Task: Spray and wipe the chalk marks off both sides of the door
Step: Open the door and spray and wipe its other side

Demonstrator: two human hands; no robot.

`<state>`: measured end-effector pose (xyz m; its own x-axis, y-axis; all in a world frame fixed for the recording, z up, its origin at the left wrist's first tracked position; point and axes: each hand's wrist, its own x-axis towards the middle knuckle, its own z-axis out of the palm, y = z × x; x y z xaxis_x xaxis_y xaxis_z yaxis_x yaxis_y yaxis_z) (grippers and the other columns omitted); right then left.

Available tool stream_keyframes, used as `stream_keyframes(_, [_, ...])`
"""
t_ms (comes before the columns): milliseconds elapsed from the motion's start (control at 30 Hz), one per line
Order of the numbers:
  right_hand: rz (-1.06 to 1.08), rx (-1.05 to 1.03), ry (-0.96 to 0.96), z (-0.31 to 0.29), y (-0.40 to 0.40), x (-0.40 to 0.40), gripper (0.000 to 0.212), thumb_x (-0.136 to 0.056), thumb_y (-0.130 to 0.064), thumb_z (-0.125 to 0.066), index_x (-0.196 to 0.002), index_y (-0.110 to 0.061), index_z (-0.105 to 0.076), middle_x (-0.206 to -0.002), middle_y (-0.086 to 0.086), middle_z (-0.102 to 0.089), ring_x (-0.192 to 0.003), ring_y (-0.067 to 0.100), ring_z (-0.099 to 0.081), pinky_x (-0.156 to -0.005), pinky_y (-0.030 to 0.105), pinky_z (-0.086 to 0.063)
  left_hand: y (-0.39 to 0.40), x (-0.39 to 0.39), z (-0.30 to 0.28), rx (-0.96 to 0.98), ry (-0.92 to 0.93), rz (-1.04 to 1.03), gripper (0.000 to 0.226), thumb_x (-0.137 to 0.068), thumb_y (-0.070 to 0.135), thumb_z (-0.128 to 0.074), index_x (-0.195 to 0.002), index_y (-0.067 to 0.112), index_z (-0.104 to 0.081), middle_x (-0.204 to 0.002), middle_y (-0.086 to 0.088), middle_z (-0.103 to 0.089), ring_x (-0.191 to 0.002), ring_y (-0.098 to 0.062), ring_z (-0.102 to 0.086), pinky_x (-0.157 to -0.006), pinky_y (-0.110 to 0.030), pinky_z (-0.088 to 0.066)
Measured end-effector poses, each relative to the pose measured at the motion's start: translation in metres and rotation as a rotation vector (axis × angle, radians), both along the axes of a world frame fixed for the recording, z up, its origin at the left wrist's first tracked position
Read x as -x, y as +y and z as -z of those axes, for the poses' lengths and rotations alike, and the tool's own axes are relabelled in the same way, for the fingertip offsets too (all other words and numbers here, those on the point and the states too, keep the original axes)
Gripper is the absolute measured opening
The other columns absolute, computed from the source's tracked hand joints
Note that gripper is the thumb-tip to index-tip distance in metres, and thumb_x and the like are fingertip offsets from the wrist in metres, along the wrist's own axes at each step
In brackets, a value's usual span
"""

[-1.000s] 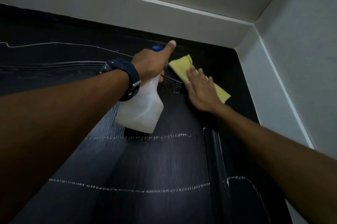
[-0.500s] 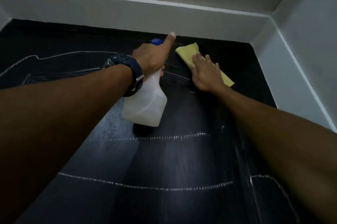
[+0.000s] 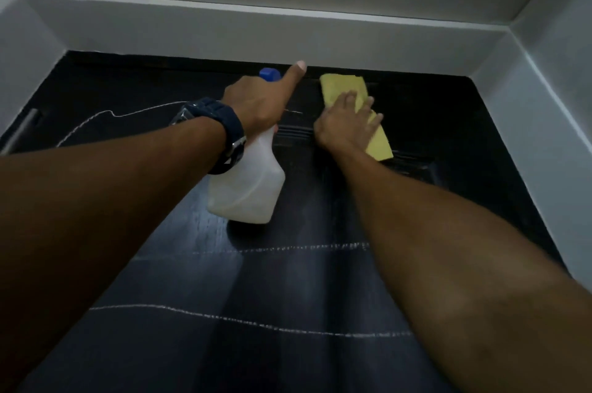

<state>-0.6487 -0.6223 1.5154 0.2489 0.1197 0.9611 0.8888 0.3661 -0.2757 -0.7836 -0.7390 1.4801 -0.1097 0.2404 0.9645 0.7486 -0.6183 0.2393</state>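
The spray bottle [image 3: 248, 186] is being gripped at its neck by the left hand [image 3: 259, 104], body hanging below. The yellow cloth [image 3: 355, 110] is being pressed flat-fingered by the right hand [image 3: 347, 123] against the upper door [image 3: 288, 280]; chalk lines [image 3: 256, 325] are lying lower.

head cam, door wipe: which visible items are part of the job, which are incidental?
In use: spray bottle held by left hand; yellow cloth pressed flat under right hand; door; chalk lines.
Incidental: wristwatch; door handle; wall.
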Motion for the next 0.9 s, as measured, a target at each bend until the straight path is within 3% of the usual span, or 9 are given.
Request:
stream_keyframes(133, [0.004, -0.071, -0.145, 0.003, 0.001, 0.029, 0.059, -0.107, -0.035, -0.021, -0.16, -0.011, -0.013, -0.169, 0.003, -0.007, -0.155, 0.033, 0.003, -0.122, 0.057, 0.002, -0.004, 0.028, -0.002, 0.055, -0.005, 0.003, 0.077, -0.088, 0.085, -0.029, -0.097, 0.017, -0.064, -0.091, -0.008, -0.071, -0.081, -0.023, -0.07, -0.084, -0.035, -0.055])
stream_keyframes(233, [0.048, -0.046, -0.135, 0.001, 0.001, 0.015, 0.058, -0.107, -0.035, -0.021, -0.16, -0.01, -0.014, -0.169, 0.004, -0.009, -0.155, 0.032, -0.001, -0.123, 0.056, -0.001, -0.007, 0.044, -0.001, 0.103, -0.01, 0.006, 0.072, -0.091, 0.081, -0.026, -0.094, 0.018, -0.06, -0.089, -0.007, -0.068, -0.081, -0.023, -0.069, -0.085, -0.036, -0.055])
stream_keyframes(333, [0.022, -0.074, -0.067, 0.003, -0.005, 0.056, 0.06, -0.103, -0.036, -0.035, -0.155, -0.007, -0.025, -0.163, 0.012, -0.026, -0.149, 0.038, -0.021, -0.119, 0.051, -0.018, 0.001, 0.055, 0.004, 0.095, 0.039, -0.026, 0.077, -0.096, 0.075, -0.03, -0.11, 0.007, -0.064, -0.096, -0.016, -0.07, -0.091, -0.035, -0.071, -0.09, -0.043, -0.056])
stream_keyframes(400, [-0.017, -0.118, -0.246, 0.012, -0.015, 0.1, 0.061, -0.098, -0.041, -0.048, -0.149, -0.011, -0.034, -0.15, 0.016, -0.04, -0.139, 0.036, -0.038, -0.11, 0.048, -0.031, 0.005, 0.054, 0.008, 0.082, 0.017, -0.083, 0.09, -0.09, 0.081, -0.03, -0.118, 0.003, -0.066, -0.112, -0.022, -0.07, -0.105, -0.04, -0.067, -0.099, -0.047, -0.052])
stream_keyframes(467, [0.031, -0.104, -0.493, 0.025, -0.019, 0.13, 0.07, -0.099, -0.041, -0.048, -0.157, -0.012, -0.021, -0.159, 0.014, -0.026, -0.149, 0.034, -0.023, -0.119, 0.05, -0.022, 0.0, 0.056, 0.011, 0.105, -0.056, -0.158, 0.107, -0.077, 0.091, -0.024, -0.124, 0.005, -0.065, -0.122, -0.02, -0.068, -0.11, -0.037, -0.065, -0.103, -0.044, -0.05])
stream_keyframes(533, [0.101, -0.085, -0.56, 0.02, -0.02, 0.126, 0.07, -0.102, -0.039, -0.04, -0.16, -0.012, -0.011, -0.166, 0.007, -0.014, -0.154, 0.031, -0.006, -0.122, 0.058, -0.007, -0.008, 0.065, 0.009, 0.132, -0.07, -0.234, 0.104, -0.082, 0.091, -0.022, -0.129, 0.007, -0.063, -0.125, -0.018, -0.066, -0.113, -0.035, -0.064, -0.104, -0.042, -0.048])
stream_keyframes(633, [0.112, -0.086, -0.332, -0.005, -0.017, 0.08, 0.061, -0.1, -0.024, -0.036, -0.157, -0.007, -0.021, -0.165, 0.007, -0.022, -0.154, 0.033, -0.005, -0.118, 0.064, 0.0, -0.021, 0.086, 0.008, 0.11, -0.09, -0.144, 0.081, -0.09, 0.082, -0.027, -0.103, 0.013, -0.068, -0.106, -0.015, -0.072, -0.105, -0.035, -0.069, -0.102, -0.045, -0.052])
stream_keyframes(700, [0.06, -0.036, -0.135, -0.02, -0.016, 0.044, 0.063, -0.096, -0.02, -0.038, -0.155, -0.004, -0.024, -0.165, 0.009, -0.022, -0.154, 0.035, -0.001, -0.118, 0.065, 0.004, -0.029, 0.099, 0.01, 0.113, -0.105, -0.09, 0.069, -0.092, 0.079, -0.03, -0.09, 0.017, -0.059, -0.095, -0.01, -0.069, -0.102, -0.032, -0.07, -0.1, -0.046, -0.054])
stream_keyframes(900, [0.1, -0.159, -0.142, -0.026, 0.002, 0.036, 0.06, -0.098, -0.022, -0.035, -0.148, 0.011, -0.03, -0.158, 0.025, -0.029, -0.152, 0.037, -0.014, -0.121, 0.061, -0.001, -0.025, 0.13, 0.008, 0.123, -0.151, -0.05, 0.07, -0.092, 0.079, -0.034, -0.098, 0.014, -0.06, -0.092, -0.009, -0.067, -0.078, -0.022, -0.066, -0.082, -0.038, -0.061])
